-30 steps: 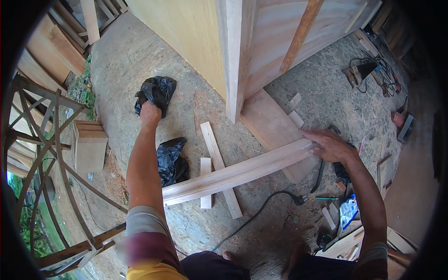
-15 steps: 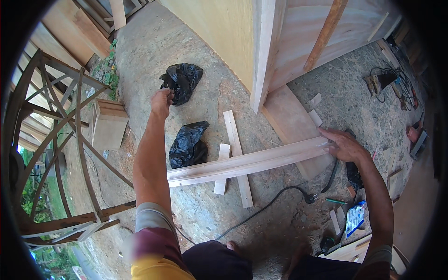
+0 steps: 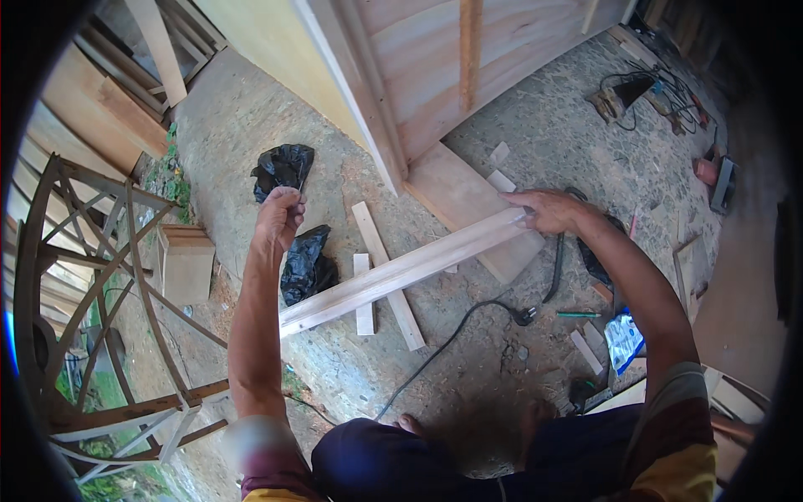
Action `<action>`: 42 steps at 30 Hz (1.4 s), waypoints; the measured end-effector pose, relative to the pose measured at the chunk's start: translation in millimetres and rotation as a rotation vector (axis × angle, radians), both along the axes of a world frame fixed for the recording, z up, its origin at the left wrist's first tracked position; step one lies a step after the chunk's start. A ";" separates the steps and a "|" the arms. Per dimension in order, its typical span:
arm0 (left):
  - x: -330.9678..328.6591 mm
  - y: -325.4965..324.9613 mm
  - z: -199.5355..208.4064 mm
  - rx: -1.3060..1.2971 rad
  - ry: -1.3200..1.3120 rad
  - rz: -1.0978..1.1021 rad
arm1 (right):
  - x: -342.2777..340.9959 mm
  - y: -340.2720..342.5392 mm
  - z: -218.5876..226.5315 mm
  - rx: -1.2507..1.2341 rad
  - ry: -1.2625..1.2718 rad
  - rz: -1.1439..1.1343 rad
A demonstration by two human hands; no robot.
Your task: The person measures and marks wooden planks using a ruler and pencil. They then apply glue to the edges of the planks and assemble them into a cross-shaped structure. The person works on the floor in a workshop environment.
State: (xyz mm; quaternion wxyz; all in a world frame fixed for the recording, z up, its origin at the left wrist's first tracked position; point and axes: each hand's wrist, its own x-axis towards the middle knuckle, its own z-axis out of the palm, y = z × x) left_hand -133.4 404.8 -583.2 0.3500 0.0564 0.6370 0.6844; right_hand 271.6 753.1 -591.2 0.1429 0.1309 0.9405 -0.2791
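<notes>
My right hand [image 3: 554,211] grips the far right end of a long pale wooden board [image 3: 410,266], fingers on top and thumb at its end. The board slants across two smaller wood strips on the ground, a short one [image 3: 365,315] and a longer one [image 3: 403,316]. My left hand [image 3: 281,219] is raised with its fingertips pinched together; whatever they hold, if anything, is too small to make out. Just beyond it lies a crumpled black plastic bag [image 3: 284,165]. A second black bag [image 3: 306,272] sits beside the board's left end.
A large wooden panel structure [image 3: 410,84] stands ahead, with a wide plank [image 3: 468,197] by its corner. A black cable with a plug [image 3: 477,311] crosses the ground. Power tools [image 3: 623,96] lie far right, a curved wooden frame [image 3: 125,251] at left.
My left hand has drawn back toward me from the far black bag. The right hand stays on the board's end, and the whole view has shifted.
</notes>
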 end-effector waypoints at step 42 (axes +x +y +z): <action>342.6 177.3 -71.4 -0.207 0.892 -0.063 | 8.3 6.0 -14.7 -0.059 0.069 -0.080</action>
